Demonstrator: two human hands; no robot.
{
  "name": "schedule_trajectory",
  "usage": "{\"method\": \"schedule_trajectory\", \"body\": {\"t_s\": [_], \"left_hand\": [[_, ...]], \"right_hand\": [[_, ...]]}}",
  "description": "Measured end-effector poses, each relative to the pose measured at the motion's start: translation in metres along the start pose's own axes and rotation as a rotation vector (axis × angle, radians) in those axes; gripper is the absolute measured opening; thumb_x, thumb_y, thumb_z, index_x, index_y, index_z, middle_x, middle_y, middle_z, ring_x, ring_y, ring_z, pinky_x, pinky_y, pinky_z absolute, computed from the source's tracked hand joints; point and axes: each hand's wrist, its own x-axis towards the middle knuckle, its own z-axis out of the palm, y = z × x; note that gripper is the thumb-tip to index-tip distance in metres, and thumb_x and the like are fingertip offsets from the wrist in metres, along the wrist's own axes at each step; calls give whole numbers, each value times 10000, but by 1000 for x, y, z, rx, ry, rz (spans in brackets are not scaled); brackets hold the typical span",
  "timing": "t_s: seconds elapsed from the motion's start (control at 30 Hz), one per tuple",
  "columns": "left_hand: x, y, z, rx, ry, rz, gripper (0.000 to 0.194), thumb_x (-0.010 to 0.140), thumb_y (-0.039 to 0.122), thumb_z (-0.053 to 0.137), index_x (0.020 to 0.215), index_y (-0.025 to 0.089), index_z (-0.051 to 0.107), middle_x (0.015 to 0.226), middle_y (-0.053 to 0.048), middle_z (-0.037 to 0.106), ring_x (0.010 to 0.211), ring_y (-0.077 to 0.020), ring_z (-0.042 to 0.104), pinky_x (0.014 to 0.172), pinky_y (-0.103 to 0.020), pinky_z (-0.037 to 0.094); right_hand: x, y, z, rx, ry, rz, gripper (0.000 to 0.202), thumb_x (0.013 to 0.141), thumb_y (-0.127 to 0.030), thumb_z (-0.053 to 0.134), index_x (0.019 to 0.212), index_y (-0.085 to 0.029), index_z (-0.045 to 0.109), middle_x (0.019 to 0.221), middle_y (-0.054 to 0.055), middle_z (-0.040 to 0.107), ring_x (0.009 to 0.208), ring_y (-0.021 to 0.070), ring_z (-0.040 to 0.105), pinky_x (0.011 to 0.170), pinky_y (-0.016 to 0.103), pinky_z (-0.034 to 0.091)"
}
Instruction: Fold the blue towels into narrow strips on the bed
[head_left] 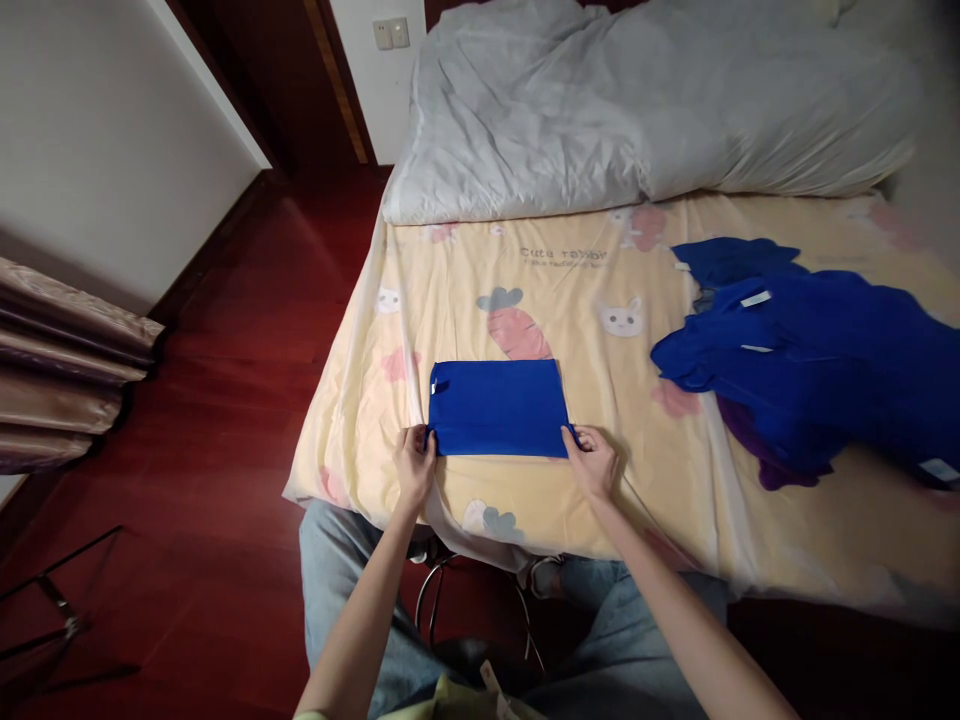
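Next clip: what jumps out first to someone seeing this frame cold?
A neatly folded blue cloth lies on the yellow cartoon-print bedsheet near the bed's near edge, with the left hand and right hand pinching its two near corners. To the right sits a loose pile of blue garments, and a rumpled white duvet fills the far end.

Bare yellow cartoon-print bedsheet [600,500] lies open around the folded blue cloth rectangle [496,408]; a heap of blue garments [817,360] crowds the right, a rumpled white duvet [600,110] the far side.

Dim, warm indoor light falls from above, corners darken (wide-angle bending at edges), and focus stays reasonably sharp.
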Motion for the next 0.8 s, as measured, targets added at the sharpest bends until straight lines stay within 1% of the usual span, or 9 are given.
{"method": "schedule_trajectory", "body": {"t_s": [0.07, 0.13, 0.2, 0.27, 0.37, 0.47, 0.57, 0.67, 0.8], "left_hand": [[0, -7, -1, 54, -5, 118, 203, 1013, 327, 561, 1121, 216, 692, 1147, -129, 657, 1060, -265, 649, 903, -414, 561], [2, -14, -5, 91, -138, 318, 243, 1032, 259, 502, 1177, 232, 696, 1272, -133, 652, 1208, -284, 608, 1002, -469, 539], [6, -20, -12, 90, -324, 519, 338, 1040, 188, 427, 1265, 243, 673, 1339, -111, 661, 1285, -274, 588, 1055, -492, 522], [11, -22, -20, 107, -441, 628, 419, 1030, 154, 395, 1378, 227, 616, 1405, -101, 646, 1346, -261, 567, 1104, -492, 502], [16, -18, -31, 203, -516, 665, 514, 988, 209, 470, 1499, 182, 520, 1520, -119, 561, 1437, -281, 497, 1171, -492, 451], [17, -12, -31, 304, -554, 658, 623, 915, 237, 555, 1530, 158, 492, 1554, -137, 523, 1438, -309, 498, 1165, -493, 451], [21, -6, -21, 391, -524, 601, 593, 889, 143, 534, 1481, 158, 557, 1494, -140, 584, 1364, -303, 572, 1116, -478, 484], [28, -2, -12, 436, -514, 577, 538, 912, 80, 482, 1428, 165, 610, 1424, -131, 646, 1317, -286, 612, 1103, -467, 483], [31, -6, -17, 407, -515, 608, 508, 959, 84, 450, 1429, 189, 610, 1429, -119, 644, 1315, -270, 619, 1111, -468, 470]], "right_hand": [[-1, -2, -2, -41, 51, -101, 398, 874, -561, 710, 960, -172, 705, 743, 54, 696, 618, 179, 625, 610, 293, 503], [-1, -3, -6, -99, 80, -287, 280, 923, -458, 682, 987, -187, 715, 891, 95, 725, 757, 207, 673, 731, 333, 546], [-1, -3, -12, -132, 8, -509, 178, 977, -324, 609, 1001, -210, 743, 1035, 117, 740, 930, 234, 700, 875, 385, 553], [0, -2, -20, -128, -140, -678, 224, 992, -230, 551, 1085, -229, 755, 1141, 105, 746, 1058, 246, 699, 971, 421, 542], [1, 1, -34, -164, -303, -797, 355, 967, -244, 596, 1307, -234, 697, 1316, 92, 707, 1233, 280, 646, 1073, 475, 514], [1, 2, -40, -238, -312, -847, 494, 939, -267, 649, 1431, -229, 621, 1398, 89, 665, 1318, 307, 598, 1123, 513, 483], [4, 0, -33, -266, -307, -887, 503, 956, -206, 609, 1459, -207, 597, 1399, 95, 665, 1346, 300, 583, 1140, 514, 475], [11, -2, -21, -263, -366, -944, 520, 959, -128, 550, 1473, -199, 583, 1402, 90, 664, 1351, 279, 588, 1167, 519, 453], [17, 1, -19, -212, -410, -953, 601, 923, -36, 462, 1482, -221, 578, 1383, 75, 679, 1287, 234, 646, 1122, 480, 499]]}}
